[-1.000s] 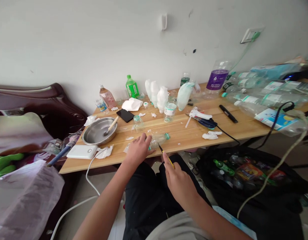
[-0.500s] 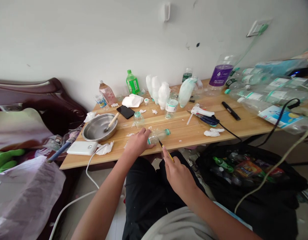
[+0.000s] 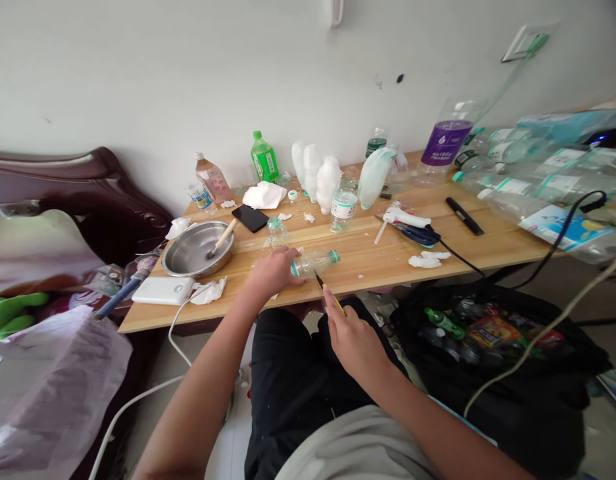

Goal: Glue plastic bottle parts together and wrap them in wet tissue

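Note:
A clear plastic bottle [image 3: 318, 261] with a green cap lies on its side near the front edge of the wooden table [image 3: 388, 257]. My left hand [image 3: 277, 270] is closed around its left end. In my right hand [image 3: 353, 333] is a yellow utility knife [image 3: 333, 296], its dark blade tip at the bottle's near side. Whether the blade has gone into the plastic I cannot tell. Just behind my left hand stands a cut clear bottle piece [image 3: 277, 232]. Farther back is a short clear bottle piece with a label [image 3: 343, 210].
A steel bowl [image 3: 175, 253] with a brush stands left, beside a white power bank [image 3: 163, 291]. White-wrapped bottle shapes [image 3: 328, 183] stand at the back. A glue gun [image 3: 405, 217] and black marker [image 3: 463, 217] lie right, near piled bottles [image 3: 548, 180]. A black bag [image 3: 488, 387] stands below.
The knife tip has shifted slightly left along the bottle, and more of the bottle shows beside my left hand. The view has tilted down a little.

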`<state>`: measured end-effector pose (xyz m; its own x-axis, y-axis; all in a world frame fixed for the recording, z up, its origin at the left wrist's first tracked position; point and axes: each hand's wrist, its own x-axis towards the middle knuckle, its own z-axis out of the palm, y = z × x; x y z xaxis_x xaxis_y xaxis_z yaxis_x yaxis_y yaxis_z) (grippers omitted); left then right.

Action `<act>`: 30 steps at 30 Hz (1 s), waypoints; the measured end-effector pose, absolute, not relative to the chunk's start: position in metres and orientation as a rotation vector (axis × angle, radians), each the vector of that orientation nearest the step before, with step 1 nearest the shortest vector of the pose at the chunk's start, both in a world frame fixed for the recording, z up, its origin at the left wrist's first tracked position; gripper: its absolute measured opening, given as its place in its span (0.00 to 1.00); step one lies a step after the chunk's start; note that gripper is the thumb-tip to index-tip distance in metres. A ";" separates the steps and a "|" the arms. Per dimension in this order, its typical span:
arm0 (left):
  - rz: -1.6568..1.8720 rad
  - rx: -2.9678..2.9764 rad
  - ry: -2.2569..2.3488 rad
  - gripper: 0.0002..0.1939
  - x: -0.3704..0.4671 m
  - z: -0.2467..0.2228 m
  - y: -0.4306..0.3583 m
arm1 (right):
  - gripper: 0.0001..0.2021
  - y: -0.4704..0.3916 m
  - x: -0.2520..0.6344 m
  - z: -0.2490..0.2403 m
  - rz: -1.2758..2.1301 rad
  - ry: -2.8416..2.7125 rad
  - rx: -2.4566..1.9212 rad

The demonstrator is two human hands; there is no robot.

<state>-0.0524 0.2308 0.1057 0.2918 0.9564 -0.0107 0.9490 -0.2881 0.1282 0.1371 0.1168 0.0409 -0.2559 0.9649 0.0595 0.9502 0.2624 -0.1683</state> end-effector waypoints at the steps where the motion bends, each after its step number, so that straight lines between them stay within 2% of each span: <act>1: 0.110 2.431 1.799 0.30 -0.053 0.106 0.232 | 0.29 0.117 0.137 0.040 0.141 -2.374 -1.814; 16: 0.160 2.386 1.663 0.32 -0.067 0.106 0.259 | 0.29 0.124 0.136 0.036 0.154 -2.422 -1.830; 30: 0.191 2.375 1.647 0.32 -0.069 0.105 0.260 | 0.27 0.129 0.139 0.057 0.218 -2.494 -1.827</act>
<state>-0.0685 0.2597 0.1051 0.3542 0.9346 -0.0313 0.9026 -0.3330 0.2728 0.1391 0.1287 0.0567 -0.3042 0.9514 -0.0488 0.9453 0.2952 -0.1385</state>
